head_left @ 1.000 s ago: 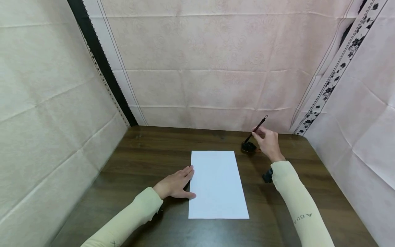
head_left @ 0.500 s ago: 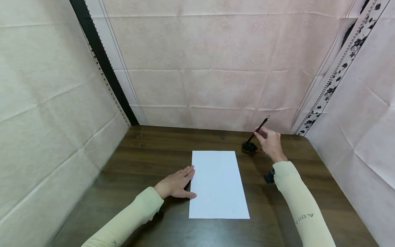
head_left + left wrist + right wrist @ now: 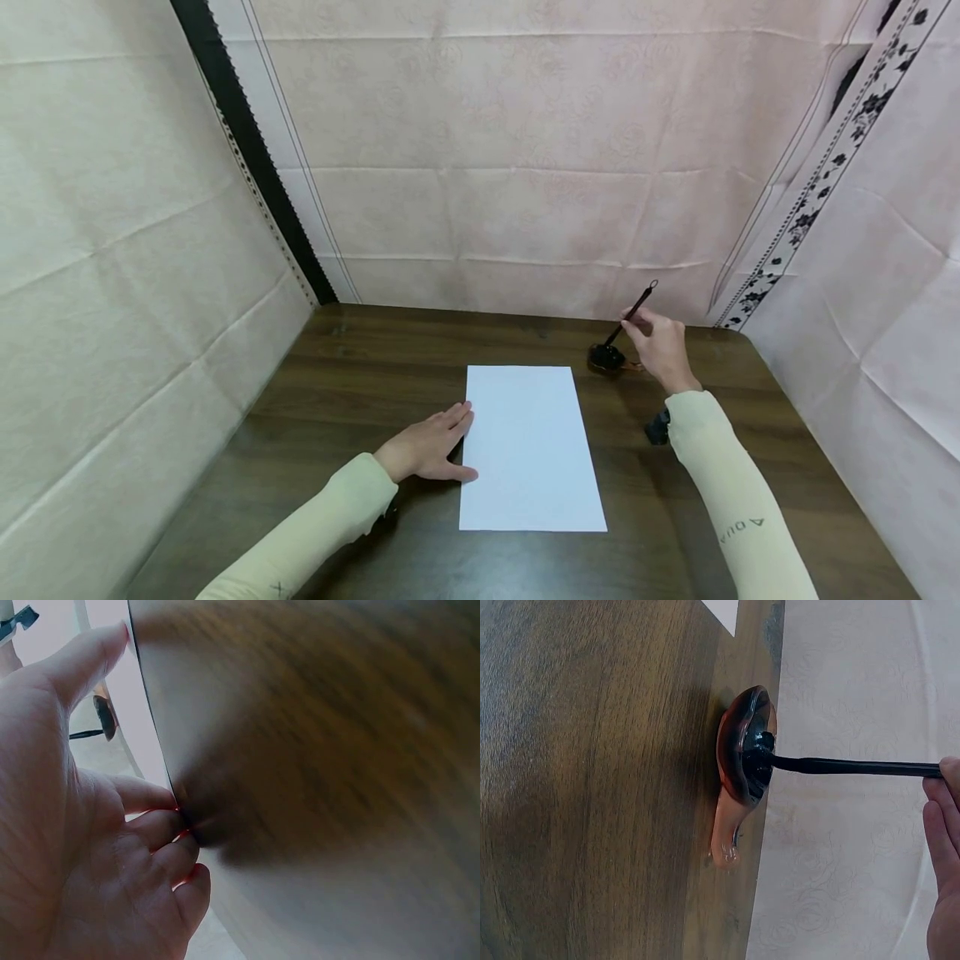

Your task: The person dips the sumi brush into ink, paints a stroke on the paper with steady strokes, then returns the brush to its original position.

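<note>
A blank white sheet of paper [image 3: 534,450] lies on the brown wooden table [image 3: 360,358]. My left hand [image 3: 429,446] rests at its left edge, fingers extended, with the fingertips and thumb touching the paper. Up at the back right, my right hand [image 3: 658,346] pinches the dark handle of an ink brush [image 3: 637,306]. The brush leans up to the right, a hanging loop at its top end. Its tip sits in black ink inside a small spoon-shaped dish [image 3: 739,750] with a reddish-brown handle. The ink hides the bristle tip.
Pale cloth drapes [image 3: 480,158] hang behind the table and along both sides, close to its edges. A black strip [image 3: 255,150] runs down the back left corner. Table surface lies between the paper and the ink dish.
My right hand and the brush have shifted slightly to the right, the tip staying in the ink dish. The left hand and the paper look the same.
</note>
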The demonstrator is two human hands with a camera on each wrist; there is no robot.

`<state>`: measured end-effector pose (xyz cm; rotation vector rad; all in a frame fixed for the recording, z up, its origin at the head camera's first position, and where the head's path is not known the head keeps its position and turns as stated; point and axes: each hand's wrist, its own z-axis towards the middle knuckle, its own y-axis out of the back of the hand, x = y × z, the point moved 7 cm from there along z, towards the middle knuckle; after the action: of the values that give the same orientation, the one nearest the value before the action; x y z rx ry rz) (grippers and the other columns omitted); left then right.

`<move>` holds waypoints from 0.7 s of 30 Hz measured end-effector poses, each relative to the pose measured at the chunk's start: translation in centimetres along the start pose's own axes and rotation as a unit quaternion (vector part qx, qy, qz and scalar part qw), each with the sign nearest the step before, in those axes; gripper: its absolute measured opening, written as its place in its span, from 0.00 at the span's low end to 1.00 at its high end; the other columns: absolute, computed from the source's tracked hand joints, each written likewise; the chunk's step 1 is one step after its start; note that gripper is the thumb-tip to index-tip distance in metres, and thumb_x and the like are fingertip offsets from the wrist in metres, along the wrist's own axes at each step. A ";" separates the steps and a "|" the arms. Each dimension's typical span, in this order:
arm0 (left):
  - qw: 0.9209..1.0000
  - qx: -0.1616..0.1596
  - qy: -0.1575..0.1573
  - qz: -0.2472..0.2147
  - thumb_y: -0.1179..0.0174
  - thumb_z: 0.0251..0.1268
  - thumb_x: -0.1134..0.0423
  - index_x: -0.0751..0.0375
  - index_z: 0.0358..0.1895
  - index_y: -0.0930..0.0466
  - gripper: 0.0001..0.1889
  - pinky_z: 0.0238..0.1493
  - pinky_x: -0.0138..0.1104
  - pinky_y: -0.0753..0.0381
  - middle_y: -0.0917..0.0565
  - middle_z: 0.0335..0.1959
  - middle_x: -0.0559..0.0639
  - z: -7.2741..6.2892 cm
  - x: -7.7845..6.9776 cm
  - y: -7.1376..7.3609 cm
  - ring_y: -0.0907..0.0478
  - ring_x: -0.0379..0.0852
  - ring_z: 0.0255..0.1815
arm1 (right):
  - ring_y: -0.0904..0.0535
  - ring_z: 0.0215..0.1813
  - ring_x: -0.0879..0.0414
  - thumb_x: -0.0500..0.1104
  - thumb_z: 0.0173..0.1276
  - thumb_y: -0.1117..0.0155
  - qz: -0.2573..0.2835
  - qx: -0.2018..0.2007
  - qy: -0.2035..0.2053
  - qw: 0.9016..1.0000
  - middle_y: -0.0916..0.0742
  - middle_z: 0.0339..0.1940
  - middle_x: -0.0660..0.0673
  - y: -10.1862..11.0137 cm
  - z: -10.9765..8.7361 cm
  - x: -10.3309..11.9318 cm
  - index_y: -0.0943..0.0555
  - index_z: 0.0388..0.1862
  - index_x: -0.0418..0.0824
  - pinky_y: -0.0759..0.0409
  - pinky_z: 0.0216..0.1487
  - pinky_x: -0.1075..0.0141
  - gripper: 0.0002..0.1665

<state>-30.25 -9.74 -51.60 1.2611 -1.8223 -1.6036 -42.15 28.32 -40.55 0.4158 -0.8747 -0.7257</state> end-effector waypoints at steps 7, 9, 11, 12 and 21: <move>1.000 0.001 -0.003 -0.002 0.40 0.68 0.28 0.62 0.86 0.50 0.56 0.88 0.48 0.45 0.50 0.90 0.55 -0.1 -0.1 0.1 0.53 0.52 0.90 | 0.10 0.50 0.38 0.38 0.76 0.32 -0.013 0.002 0.005 1.000 0.07 0.47 0.35 0.3 0.0 -0.1 0.11 0.51 0.37 0.16 0.59 0.40 0.09; 1.000 0.001 -0.003 -0.003 0.40 0.68 0.29 0.62 0.86 0.50 0.56 0.88 0.48 0.45 0.51 0.90 0.55 -0.1 -0.2 0.1 0.53 0.52 0.91 | 0.10 0.50 0.38 0.38 0.76 0.32 -0.018 0.004 0.006 1.000 0.07 0.46 0.35 0.2 0.1 -0.1 0.11 0.51 0.37 0.16 0.58 0.41 0.09; 1.000 0.002 -0.003 -0.002 0.40 0.69 0.29 0.62 0.86 0.50 0.55 0.88 0.48 0.45 0.51 0.90 0.55 -0.2 -0.2 0.2 0.54 0.52 0.91 | 0.10 0.50 0.38 0.38 0.77 0.32 -0.022 0.006 0.007 1.000 0.07 0.46 0.34 0.3 0.1 0.0 0.11 0.51 0.37 0.16 0.58 0.40 0.09; 1.000 0.001 -0.004 -0.003 0.40 0.69 0.29 0.63 0.86 0.50 0.55 0.88 0.48 0.45 0.51 0.89 0.56 -0.2 -0.2 0.2 0.53 0.53 0.90 | 0.10 0.50 0.37 0.38 0.77 0.32 -0.022 0.006 0.009 1.000 0.07 0.46 0.34 0.3 0.1 0.0 0.11 0.51 0.37 0.16 0.58 0.40 0.09; 1.000 0.002 -0.002 0.002 0.40 0.68 0.29 0.63 0.86 0.49 0.55 0.88 0.48 0.45 0.50 0.89 0.56 -0.2 -0.2 0.2 0.53 0.52 0.90 | 0.10 0.49 0.36 0.37 0.77 0.33 -0.021 0.008 0.022 0.999 0.07 0.46 0.33 0.8 0.4 0.6 0.12 0.51 0.34 0.14 0.54 0.41 0.09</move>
<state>-30.07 -9.70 -51.30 1.2557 -1.8305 -1.6023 -41.89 28.43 -39.52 0.4646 -0.8332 -0.7464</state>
